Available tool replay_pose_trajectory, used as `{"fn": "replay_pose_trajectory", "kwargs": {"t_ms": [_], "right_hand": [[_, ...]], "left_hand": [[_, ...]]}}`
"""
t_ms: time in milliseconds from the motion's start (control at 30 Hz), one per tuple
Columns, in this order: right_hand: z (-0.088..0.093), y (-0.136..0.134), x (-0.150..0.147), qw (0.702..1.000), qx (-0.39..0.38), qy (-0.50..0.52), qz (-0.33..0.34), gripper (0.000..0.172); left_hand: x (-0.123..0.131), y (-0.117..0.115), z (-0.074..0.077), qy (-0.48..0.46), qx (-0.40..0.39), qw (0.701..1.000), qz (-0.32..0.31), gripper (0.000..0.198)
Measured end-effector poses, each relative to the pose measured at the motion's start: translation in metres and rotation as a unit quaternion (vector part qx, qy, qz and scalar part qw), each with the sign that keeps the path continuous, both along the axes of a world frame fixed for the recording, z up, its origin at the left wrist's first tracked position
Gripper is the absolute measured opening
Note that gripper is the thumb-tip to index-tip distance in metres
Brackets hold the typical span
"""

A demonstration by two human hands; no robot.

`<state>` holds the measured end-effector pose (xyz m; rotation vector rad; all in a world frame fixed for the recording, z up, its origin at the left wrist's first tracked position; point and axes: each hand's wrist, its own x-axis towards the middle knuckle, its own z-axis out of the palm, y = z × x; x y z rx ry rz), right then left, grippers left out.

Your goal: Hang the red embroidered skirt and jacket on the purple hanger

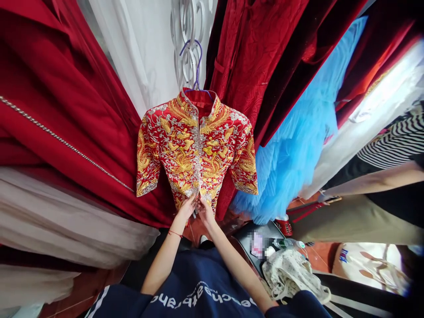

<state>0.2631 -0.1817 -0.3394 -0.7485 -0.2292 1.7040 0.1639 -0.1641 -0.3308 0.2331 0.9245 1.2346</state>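
A red jacket (180,145) with gold and silver embroidery, a stand collar and short sleeves hangs in front of me. Its purple hanger (199,66) hooks on a white chain of rings (188,26). At the bottom of the front opening, my left hand (189,204) pinches the left front edge near the hem. Close beside it, my right hand (204,208) pinches the right front edge. The fingertips of both hands nearly meet at the centre seam. Whatever small fastening lies between them is too hidden to make out.
Red gowns (82,110) hang at left, with a pale tulle skirt (66,221) below. A blue ruffled dress (291,145) hangs at right. A black seat holds a plastic bottle (287,243) and a white patterned cloth bag (291,269). Another person's arm (374,179) is at far right.
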Motion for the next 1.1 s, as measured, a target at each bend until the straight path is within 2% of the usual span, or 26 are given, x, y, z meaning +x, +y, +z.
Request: {"fn": "replay_pose_trajectory", "kwargs": {"t_ms": [367, 467, 633, 767, 900, 1100], "right_hand": [[0.010, 0.000, 0.005, 0.999, 0.009, -0.005, -0.040, 0.017], [0.011, -0.001, 0.011, 0.998, 0.006, -0.013, -0.058, 0.018], [0.008, -0.001, 0.016, 0.996, -0.008, -0.021, -0.089, 0.024], [0.007, 0.000, 0.012, 0.996, -0.013, -0.029, -0.083, 0.029], [0.005, 0.001, 0.004, 0.997, -0.014, -0.045, -0.066, 0.029], [0.004, 0.000, -0.007, 0.996, -0.005, -0.063, -0.063, 0.029]], "left_hand": [[0.000, -0.002, 0.016, 0.003, 0.039, 0.999, -0.021, 0.004], [0.004, -0.003, 0.014, 0.024, 0.055, 0.998, -0.021, 0.006], [0.010, -0.001, 0.005, 0.094, 0.073, 0.993, 0.005, 0.030], [0.008, -0.001, 0.001, 0.154, 0.078, 0.984, 0.041, 0.044], [0.007, -0.004, 0.000, 0.182, 0.081, 0.978, 0.055, 0.047], [0.012, -0.011, 0.000, 0.212, 0.074, 0.969, 0.099, 0.042]]}}
